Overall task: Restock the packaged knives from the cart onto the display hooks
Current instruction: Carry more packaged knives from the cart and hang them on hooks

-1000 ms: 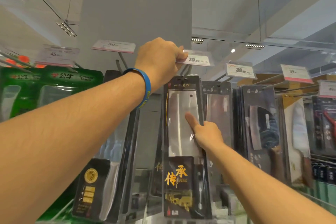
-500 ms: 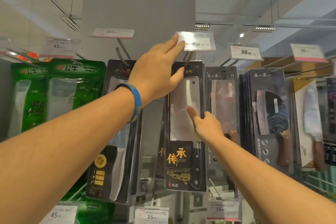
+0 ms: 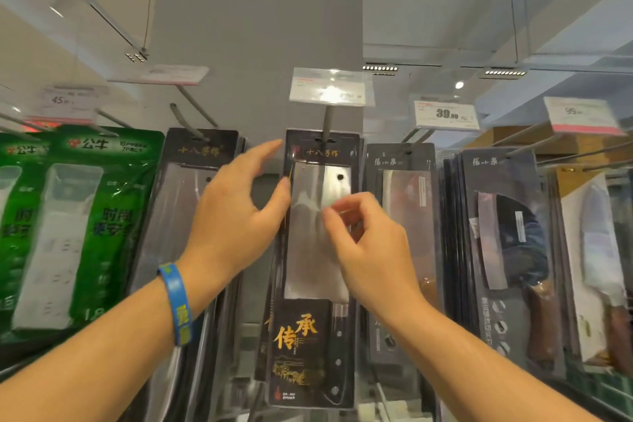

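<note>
the packaged knife (image 3: 310, 336) hangs on the centre display hook (image 3: 328, 120) under a clear price tag (image 3: 330, 87), before a grey pillar (image 3: 257, 27) rising to a pale ceiling with strip lights (image 3: 380, 68). the left hand (image 3: 233, 216) is spread, thumb at the pack's left edge. the right hand (image 3: 370, 250), loosely curled and empty, hovers before the blade. green packs (image 3: 85, 216) hang at the left.

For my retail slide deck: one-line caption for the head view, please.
A person's left hand and right hand poised at a black-carded cleaver pack hanging on its grey metal display hook.
</note>
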The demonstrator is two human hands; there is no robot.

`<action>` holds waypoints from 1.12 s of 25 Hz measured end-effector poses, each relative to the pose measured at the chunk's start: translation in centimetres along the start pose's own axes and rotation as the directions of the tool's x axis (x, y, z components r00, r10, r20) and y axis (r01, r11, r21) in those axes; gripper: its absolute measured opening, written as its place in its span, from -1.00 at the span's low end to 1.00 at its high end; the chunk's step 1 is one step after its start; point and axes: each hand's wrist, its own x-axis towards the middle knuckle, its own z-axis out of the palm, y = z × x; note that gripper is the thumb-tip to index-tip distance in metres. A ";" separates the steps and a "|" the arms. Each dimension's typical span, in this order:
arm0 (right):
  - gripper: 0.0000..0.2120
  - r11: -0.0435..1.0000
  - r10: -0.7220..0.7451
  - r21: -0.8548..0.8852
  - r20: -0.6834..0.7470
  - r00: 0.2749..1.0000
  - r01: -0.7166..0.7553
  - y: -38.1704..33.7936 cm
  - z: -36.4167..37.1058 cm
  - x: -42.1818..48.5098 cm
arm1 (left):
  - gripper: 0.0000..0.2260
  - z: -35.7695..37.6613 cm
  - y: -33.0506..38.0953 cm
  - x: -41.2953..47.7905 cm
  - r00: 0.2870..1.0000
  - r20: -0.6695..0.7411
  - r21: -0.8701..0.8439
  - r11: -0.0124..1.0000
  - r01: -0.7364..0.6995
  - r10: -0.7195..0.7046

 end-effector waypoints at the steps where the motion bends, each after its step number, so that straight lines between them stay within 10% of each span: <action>1: -0.94 0.999 -0.010 0.038 0.058 0.998 0.008 -0.1 0.3 0.0 | -0.56 0.2 -0.9 -0.8 0.999 -0.006 0.013 0.999 0.044 -0.044; 8: -0.87 0.978 -0.006 0.199 0.337 0.942 -0.064 1.4 6.2 -0.4 | -0.40 -4.1 -5.8 -4.1 0.984 -0.162 0.448 0.883 0.142 -0.076; 14: -0.65 0.941 -0.014 0.313 0.406 0.914 -0.125 0.6 11.3 -0.8 | 0.15 -5.3 -6.8 -6.1 0.843 -0.031 0.297 0.801 0.520 -0.536; 24: -0.35 0.868 0.089 0.375 0.527 0.845 -0.325 -1.7 14.4 3.7 | 0.25 -4.6 -7.9 -5.1 0.784 0.073 0.182 0.781 0.598 -0.617; 28: -0.86 0.857 0.066 0.415 0.502 0.863 -0.307 -2.0 15.7 3.1 | 0.18 -5.0 -8.2 -4.8 0.806 0.020 0.218 0.789 0.574 -0.592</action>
